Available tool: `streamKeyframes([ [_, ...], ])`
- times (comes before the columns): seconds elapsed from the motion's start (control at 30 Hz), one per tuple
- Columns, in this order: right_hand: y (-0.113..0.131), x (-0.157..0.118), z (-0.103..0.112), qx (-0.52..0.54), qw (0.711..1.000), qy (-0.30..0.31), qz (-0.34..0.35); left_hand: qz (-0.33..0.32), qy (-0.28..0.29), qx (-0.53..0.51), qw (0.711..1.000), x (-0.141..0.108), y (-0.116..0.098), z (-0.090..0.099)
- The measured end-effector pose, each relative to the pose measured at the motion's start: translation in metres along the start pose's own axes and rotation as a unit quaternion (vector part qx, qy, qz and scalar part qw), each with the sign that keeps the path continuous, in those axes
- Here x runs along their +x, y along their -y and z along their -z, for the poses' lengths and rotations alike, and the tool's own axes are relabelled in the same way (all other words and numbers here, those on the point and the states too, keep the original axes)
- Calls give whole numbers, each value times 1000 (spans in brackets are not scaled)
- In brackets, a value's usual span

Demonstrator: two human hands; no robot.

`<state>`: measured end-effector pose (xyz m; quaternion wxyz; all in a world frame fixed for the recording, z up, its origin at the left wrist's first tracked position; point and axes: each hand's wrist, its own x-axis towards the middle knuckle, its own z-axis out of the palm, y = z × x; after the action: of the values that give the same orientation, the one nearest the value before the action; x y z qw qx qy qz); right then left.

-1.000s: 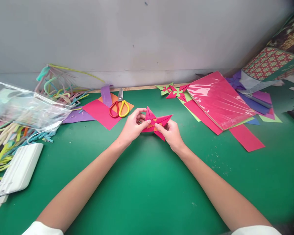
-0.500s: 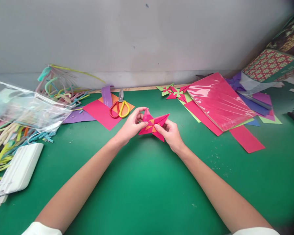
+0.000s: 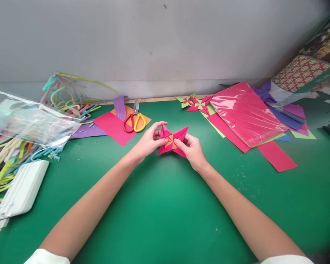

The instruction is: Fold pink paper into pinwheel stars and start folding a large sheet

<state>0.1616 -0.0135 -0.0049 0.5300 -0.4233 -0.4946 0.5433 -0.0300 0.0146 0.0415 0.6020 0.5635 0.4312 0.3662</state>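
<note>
A folded paper star (image 3: 169, 142), pink with an orange centre, is held above the green table between both hands. My left hand (image 3: 151, 140) grips its left side, the thumb lying on the front near the centre and the fingers behind. From the right, my right hand (image 3: 191, 148) pinches it with the thumb beside the orange folds; its other fingers are partly hidden. Scissors (image 3: 134, 121) with one red and one yellow handle lie beyond my left hand, on pink paper (image 3: 114, 128) and orange paper (image 3: 146, 119).
Pink and green paper stars (image 3: 196, 103) lie near the wall. To the right is a plastic-wrapped pink paper pack (image 3: 247, 115) over loose sheets. Pipe cleaners (image 3: 5, 157), a clear plastic bag (image 3: 33, 113) and a white power strip (image 3: 24, 189) occupy the left side.
The star has turned slightly between my fingers, its points shifting a little. Both hands keep nearly the same place and still grip it.
</note>
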Motion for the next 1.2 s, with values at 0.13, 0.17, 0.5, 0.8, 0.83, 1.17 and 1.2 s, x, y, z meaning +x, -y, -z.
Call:
streamKeyframes([
  [0.13, 2, 0, 0, 9, 1000, -8, -7, -27, -23, 34, 999, 1, 2, 0],
  [0.17, 3, 0, 0, 10, 1000, -10, -11, -35, -32, 40, 998, 1, 3, 0],
  [0.5, 3, -2, -3, -20, 1000, -3, 24, -57, -57, 5, 997, 1, 9, -10],
  [0.8, 13, -7, 3, -388, 885, -105, 236, -97, -107, 74, 987, -3, 16, -19],
  [0.83, 14, -7, 4, -411, 871, -97, 250, -96, -106, 72, 987, -4, 16, -20],
  [1.17, 13, -7, 7, -498, 818, -53, 282, -78, -86, 94, 989, -8, 13, -22],
  [1.2, 13, -7, 7, -504, 814, -49, 285, -83, -83, 92, 989, -8, 14, -22],
])
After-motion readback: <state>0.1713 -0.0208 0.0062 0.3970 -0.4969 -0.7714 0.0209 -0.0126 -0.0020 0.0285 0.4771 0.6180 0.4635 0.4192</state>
